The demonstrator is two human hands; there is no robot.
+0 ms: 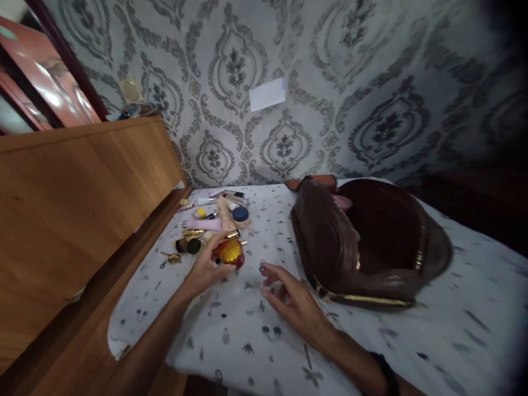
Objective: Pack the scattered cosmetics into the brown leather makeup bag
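Observation:
My left hand (pixel 208 264) grips a small rounded container (pixel 230 252), amber on top and red below, at the near edge of a group of cosmetics. Its exact kind is hard to make out. Beside it lie a gold-banded tube (pixel 232 234), a jar with a dark blue lid (pixel 240 216), a pale pink tube (pixel 203 224) and a dark round-lidded pot (pixel 193 246). My right hand (pixel 291 302) hovers over the cloth with fingers curved and apart, holding nothing. To its right is a dark brown bag (pixel 330 242) with gold trim, lying open.
A white patterned cloth (pixel 243 335) covers the surface. A wooden panel (pixel 94 181) rises along the left side. Patterned wallpaper (pixel 284 143) stands behind, with a white switch plate or paper (pixel 267 94) on it. A pink item (pixel 342 202) shows at the bag's opening.

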